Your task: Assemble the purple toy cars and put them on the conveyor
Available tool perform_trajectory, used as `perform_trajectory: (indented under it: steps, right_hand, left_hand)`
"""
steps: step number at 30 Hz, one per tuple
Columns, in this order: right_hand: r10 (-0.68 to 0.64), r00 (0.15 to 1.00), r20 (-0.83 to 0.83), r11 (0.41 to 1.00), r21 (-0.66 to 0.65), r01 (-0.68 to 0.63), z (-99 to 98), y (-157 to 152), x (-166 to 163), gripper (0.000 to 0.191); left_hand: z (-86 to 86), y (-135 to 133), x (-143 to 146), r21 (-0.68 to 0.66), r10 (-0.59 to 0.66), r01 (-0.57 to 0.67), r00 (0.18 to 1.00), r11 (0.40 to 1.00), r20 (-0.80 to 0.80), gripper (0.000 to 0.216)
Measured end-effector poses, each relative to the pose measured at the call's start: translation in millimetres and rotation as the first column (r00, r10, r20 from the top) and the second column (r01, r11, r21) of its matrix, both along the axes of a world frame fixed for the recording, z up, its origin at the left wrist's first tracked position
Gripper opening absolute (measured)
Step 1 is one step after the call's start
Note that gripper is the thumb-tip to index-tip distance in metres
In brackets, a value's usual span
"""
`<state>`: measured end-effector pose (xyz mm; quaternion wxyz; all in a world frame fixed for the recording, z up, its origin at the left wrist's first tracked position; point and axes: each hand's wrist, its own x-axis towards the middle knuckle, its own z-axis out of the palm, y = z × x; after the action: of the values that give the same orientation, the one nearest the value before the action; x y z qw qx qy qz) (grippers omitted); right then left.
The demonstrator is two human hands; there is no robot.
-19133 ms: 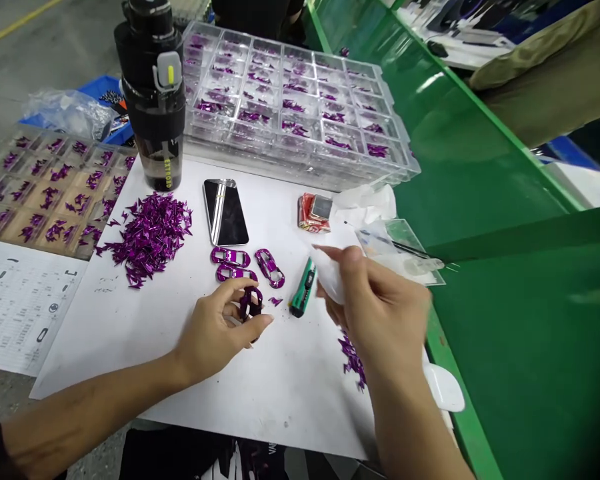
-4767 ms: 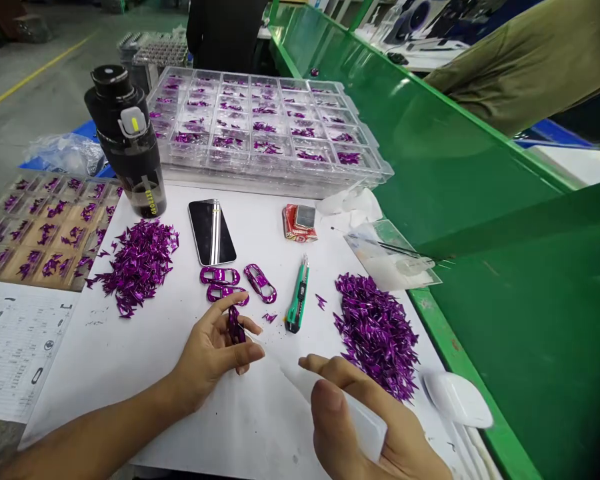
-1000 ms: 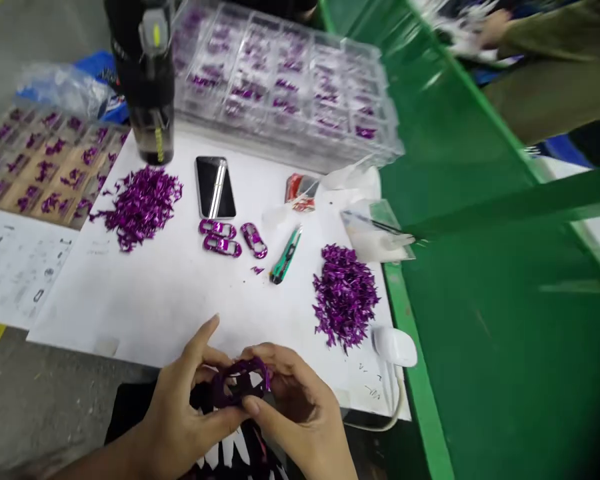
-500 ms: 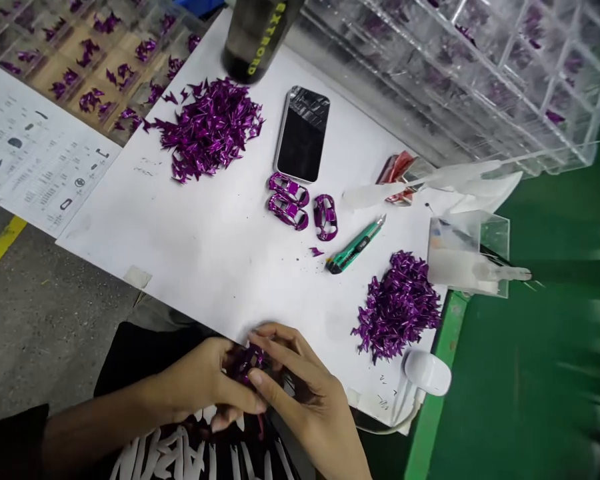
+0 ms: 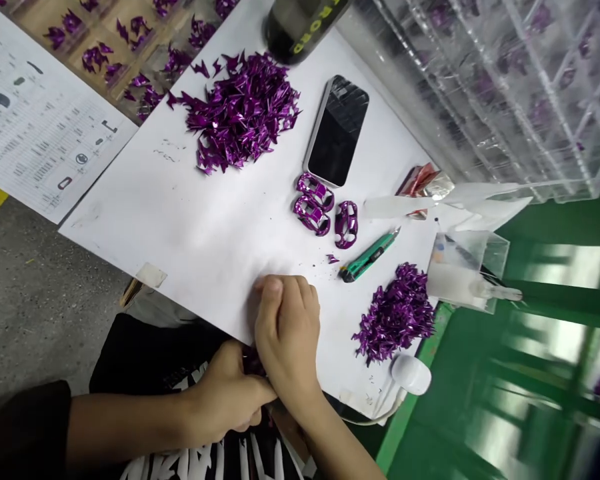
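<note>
Below the table's front edge, my left hand (image 5: 230, 393) is closed round a shiny purple toy car body (image 5: 253, 361), most of it hidden by the fingers. Just above and to its right, my right hand (image 5: 289, 330) is curled into a fist over the white tabletop (image 5: 200, 253). Its thumb lies on top, and whatever it may hold is out of sight. Three purple car bodies (image 5: 347, 225) lie on the white surface, with a tiny purple piece (image 5: 333, 259) near them. A green utility knife (image 5: 370, 255) rests to their right.
Heaps of pointed purple pieces lie at upper left (image 5: 243, 110) and lower right (image 5: 397, 313). Around them are a phone (image 5: 337, 130), a dark bottle (image 5: 300, 30), a white bottle (image 5: 453, 280) in a clear box, a white plug-like object (image 5: 411, 375), and stacked clear compartment trays (image 5: 480, 87).
My right hand has left the car body, moved up over the table edge and closed into a fist. The left hand keeps the body low. The camera view has shifted.
</note>
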<state>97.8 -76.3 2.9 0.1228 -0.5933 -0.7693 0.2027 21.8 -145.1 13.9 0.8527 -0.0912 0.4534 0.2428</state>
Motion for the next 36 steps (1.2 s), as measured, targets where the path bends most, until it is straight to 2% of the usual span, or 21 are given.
perform_trajectory:
  steps: [5,12,17,19,20,21,23,25,26,27,28,30,33,34,36]
  right_hand:
    - [-0.020,0.995,0.102,0.999,0.036,0.016,-5.5,2,-3,0.037]
    - [-0.014,0.972,0.233,0.993,0.117,-0.014,-10.2,1,-10,0.038]
    - [-0.021,0.976,0.215,0.995,0.096,0.000,-7.0,-2,-12,0.038]
    - [-0.030,0.991,0.128,0.999,0.039,0.025,3.4,-3,-12,0.037]
    - [-0.041,0.998,0.046,0.999,-0.019,0.042,10.5,-2,-9,0.035]
    - [-0.066,0.996,-0.054,0.995,-0.081,0.062,18.5,0,-5,0.034]
    - [-0.174,0.958,-0.229,0.982,-0.116,0.151,34.2,14,11,0.030]
    - [-0.325,0.892,-0.314,0.936,0.031,0.352,44.7,41,34,0.027]
    - [-0.387,0.858,-0.338,0.879,0.145,0.454,46.3,59,46,0.026]
    - [-0.431,0.830,-0.355,0.820,0.231,0.524,45.3,80,59,0.028]
    - [-0.432,0.821,-0.373,0.802,0.258,0.539,41.9,102,70,0.032]
    - [-0.376,0.849,-0.372,0.854,0.217,0.473,30.9,142,86,0.046]
    - [-0.291,0.866,-0.407,0.934,0.074,0.349,18.6,174,92,0.044]
    - [-0.275,0.843,-0.463,0.942,0.047,0.333,18.5,175,92,0.044]
    - [-0.273,0.733,-0.623,0.938,-0.001,0.348,25.1,164,91,0.049]
  left_hand:
    - [-6.1,-2,1,0.005,0.027,-0.028,0.999,1.000,0.042,0.027]
    - [-11.1,-1,-3,-0.006,0.015,-0.015,0.999,1.000,0.045,0.018]
    - [-13.6,0,-6,0.041,-0.084,0.082,0.995,0.996,0.055,0.017]
    - [-13.5,-3,-10,0.117,-0.137,0.136,0.991,0.984,0.003,0.016]
    - [-12.6,-4,-13,0.181,-0.140,0.145,0.989,0.973,-0.045,0.026]
    - [-10.6,-5,-18,0.254,-0.162,0.171,0.985,0.952,-0.056,0.034]
    - [-2.5,-4,-31,0.340,-0.320,0.315,0.947,0.886,-0.042,0.032]
    - [11.6,5,-45,0.426,-0.395,0.457,0.889,0.781,-0.231,0.032]
    - [19.9,13,-51,0.466,-0.403,0.500,0.865,0.730,-0.298,0.040]
    - [28.0,23,-55,0.504,-0.429,0.506,0.862,0.700,-0.268,0.053]
    - [35.1,35,-57,0.528,-0.440,0.487,0.870,0.696,-0.223,0.061]
    - [43.2,60,-51,0.587,-0.396,0.464,0.883,0.664,-0.251,0.063]
    - [37.4,96,-30,0.667,-0.304,0.472,0.881,0.576,-0.361,0.052]
    - [31.8,107,-23,0.696,-0.250,0.466,0.884,0.547,-0.395,0.050]
    - [19.1,124,-11,0.747,-0.157,0.423,0.901,0.513,-0.403,0.045]
